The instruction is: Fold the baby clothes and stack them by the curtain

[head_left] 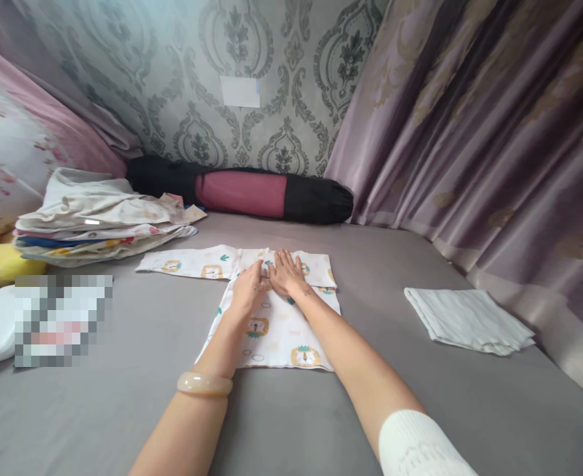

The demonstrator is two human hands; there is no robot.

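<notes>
A small white long-sleeved top (276, 344) printed with lion faces and green leaves lies flat in front of me. One sleeve (192, 263) stretches out to the left. On the right no sleeve sticks out that far, and a layer of cloth lies folded across the upper part. My right hand (287, 272) rests palm down on this upper part with its fingers spread. Close beside it, my left hand (250, 285) touches the cloth on its edge, fingers stretched out; its palm side is partly hidden. A pale bangle (205, 384) circles my left forearm.
The garment lies on a grey bedsheet (371, 410). A stack of folded clothes (106, 211) stands at the back left, near a yellow item (8, 264) and a blurred object (63, 320). A folded white cloth (467, 320) lies right. Behind is a black-and-maroon long bag (242, 193).
</notes>
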